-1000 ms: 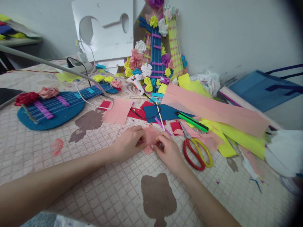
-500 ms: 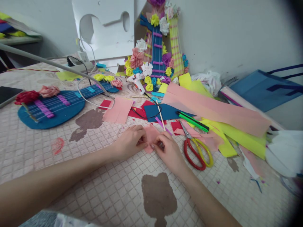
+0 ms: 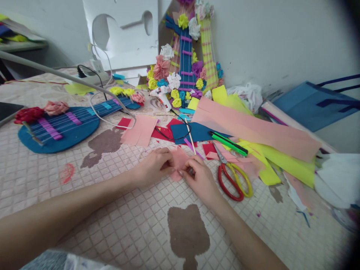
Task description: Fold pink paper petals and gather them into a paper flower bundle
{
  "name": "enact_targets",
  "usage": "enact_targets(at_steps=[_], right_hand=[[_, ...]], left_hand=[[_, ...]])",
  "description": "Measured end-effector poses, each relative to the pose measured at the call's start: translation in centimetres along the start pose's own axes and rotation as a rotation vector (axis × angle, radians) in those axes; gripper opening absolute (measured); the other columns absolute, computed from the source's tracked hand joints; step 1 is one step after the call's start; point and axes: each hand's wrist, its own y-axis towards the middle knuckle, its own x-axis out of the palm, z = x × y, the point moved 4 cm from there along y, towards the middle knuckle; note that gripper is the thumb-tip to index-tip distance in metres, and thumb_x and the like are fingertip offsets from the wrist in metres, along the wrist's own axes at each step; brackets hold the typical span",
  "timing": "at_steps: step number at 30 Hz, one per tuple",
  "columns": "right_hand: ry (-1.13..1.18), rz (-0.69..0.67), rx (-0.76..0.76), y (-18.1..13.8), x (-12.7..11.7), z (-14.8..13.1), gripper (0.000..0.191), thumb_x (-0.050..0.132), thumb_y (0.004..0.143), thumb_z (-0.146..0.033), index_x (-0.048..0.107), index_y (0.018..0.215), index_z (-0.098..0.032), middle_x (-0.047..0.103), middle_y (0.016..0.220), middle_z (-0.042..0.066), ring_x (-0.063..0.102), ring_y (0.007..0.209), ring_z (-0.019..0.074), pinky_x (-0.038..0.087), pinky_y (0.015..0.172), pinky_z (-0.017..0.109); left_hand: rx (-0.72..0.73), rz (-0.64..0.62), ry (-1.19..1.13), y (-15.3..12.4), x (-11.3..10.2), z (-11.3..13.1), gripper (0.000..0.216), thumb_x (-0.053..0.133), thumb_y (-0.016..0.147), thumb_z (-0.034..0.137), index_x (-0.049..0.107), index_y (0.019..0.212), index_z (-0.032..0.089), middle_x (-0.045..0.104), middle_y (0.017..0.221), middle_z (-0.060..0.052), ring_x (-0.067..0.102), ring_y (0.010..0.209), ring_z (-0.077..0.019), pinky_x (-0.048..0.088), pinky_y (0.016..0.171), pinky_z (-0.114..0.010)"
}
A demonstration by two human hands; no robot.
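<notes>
A small pink paper piece lies on the tablecloth between my two hands. My left hand pinches its left edge with closed fingers. My right hand presses and pinches its lower right edge, fingers curled. Both forearms reach in from the bottom of the view. Red and yellow scissors lie just right of my right hand.
A blue felt guitar shape with paper roses lies at the left. A glue gun, a green marker, pink sheets, yellow sheets and blue felt crowd the back. Decorated guitars lean on the wall.
</notes>
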Motion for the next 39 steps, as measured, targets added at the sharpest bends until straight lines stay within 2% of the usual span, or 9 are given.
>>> enact_targets(at_steps=[11,15,19,21,25,31,39], right_hand=[[-0.026,0.008,-0.018,-0.07,-0.04,-0.07,0.012,0.06,0.082,-0.014,0.053,0.073,-0.02,0.052,0.082,0.001,0.054,0.077,0.0167,0.044,0.069,0.03],[-0.03,0.008,-0.014,-0.09,-0.03,-0.04,0.012,0.06,0.081,-0.014,0.053,0.073,-0.02,0.052,0.083,0.001,0.055,0.078,0.0171,0.044,0.07,0.031],[0.011,0.042,0.018,-0.16,-0.08,0.01,0.015,0.059,0.078,-0.009,0.052,0.084,-0.022,0.052,0.088,0.001,0.056,0.079,0.0164,0.046,0.069,0.03],[0.02,0.04,0.013,-0.21,-0.04,-0.06,0.018,0.057,0.078,-0.008,0.053,0.087,-0.023,0.051,0.091,0.001,0.056,0.08,0.0159,0.046,0.069,0.03],[-0.026,-0.007,-0.013,-0.29,0.13,-0.19,0.014,0.056,0.08,-0.009,0.055,0.079,-0.022,0.05,0.088,0.001,0.055,0.081,0.0164,0.045,0.072,0.031],[-0.017,-0.016,-0.021,-0.34,0.07,-0.17,0.013,0.056,0.08,-0.01,0.056,0.078,-0.022,0.051,0.089,0.001,0.056,0.081,0.0163,0.046,0.074,0.032],[0.008,-0.056,-0.053,-0.35,-0.15,-0.48,0.017,0.059,0.075,-0.007,0.055,0.081,-0.022,0.049,0.091,0.001,0.056,0.083,0.0157,0.048,0.076,0.032]], left_hand=[[-0.02,0.017,0.035,-0.12,0.16,0.23,0.008,0.06,0.074,0.01,0.055,0.071,0.015,0.055,0.078,-0.002,0.051,0.078,-0.0168,0.041,0.072,-0.029],[-0.042,0.027,0.013,-0.23,-0.03,0.37,0.008,0.06,0.074,0.009,0.056,0.077,0.016,0.056,0.083,-0.003,0.052,0.082,-0.0179,0.042,0.073,-0.03],[-0.042,0.038,0.001,-0.26,-0.09,0.34,0.011,0.06,0.075,0.008,0.056,0.081,0.016,0.055,0.087,-0.003,0.053,0.086,-0.0184,0.042,0.074,-0.029],[-0.035,0.026,-0.001,-0.24,0.02,0.24,0.005,0.059,0.078,0.011,0.057,0.078,0.016,0.055,0.086,-0.003,0.052,0.086,-0.0185,0.042,0.074,-0.029],[-0.008,0.015,0.011,-0.28,0.14,0.25,0.008,0.057,0.082,0.016,0.06,0.074,0.016,0.054,0.087,-0.004,0.052,0.087,-0.0182,0.042,0.075,-0.029],[-0.053,-0.021,0.043,-0.37,0.03,0.55,0.009,0.064,0.078,0.024,0.061,0.077,0.016,0.054,0.09,-0.005,0.052,0.087,-0.0191,0.043,0.073,-0.029],[-0.017,-0.035,0.027,-0.52,0.01,0.44,0.019,0.068,0.075,0.034,0.06,0.079,0.017,0.054,0.093,-0.004,0.052,0.092,-0.0203,0.041,0.076,-0.031]])
